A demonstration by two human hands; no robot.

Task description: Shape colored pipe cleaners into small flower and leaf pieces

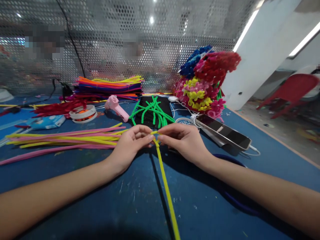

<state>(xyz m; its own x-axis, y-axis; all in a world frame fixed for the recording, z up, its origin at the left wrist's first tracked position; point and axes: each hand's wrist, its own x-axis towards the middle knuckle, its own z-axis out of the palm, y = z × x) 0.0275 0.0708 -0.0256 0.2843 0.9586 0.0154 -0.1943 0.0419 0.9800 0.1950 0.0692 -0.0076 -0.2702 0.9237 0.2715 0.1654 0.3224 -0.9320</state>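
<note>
My left hand [131,143] and my right hand [183,140] meet above the blue table [140,200], fingertips pinched together on the far end of a yellow pipe cleaner [166,186]. The stem runs from the pinch toward me and off the lower edge. Its tip looks bent or twisted between my fingers. Loose yellow and pink pipe cleaners [65,140] lie flat just left of my left hand. A clump of green pipe cleaner pieces [152,111] rests on a black pad just beyond my hands.
A stack of multicoloured pipe cleaners [107,87] lies at the back. A pink tool [116,106], tape rolls [82,113], red pipe cleaners [58,108], a phone [223,131] with white cable, and a bouquet of pipe-cleaner flowers [203,83] stand around. Perforated metal screen behind.
</note>
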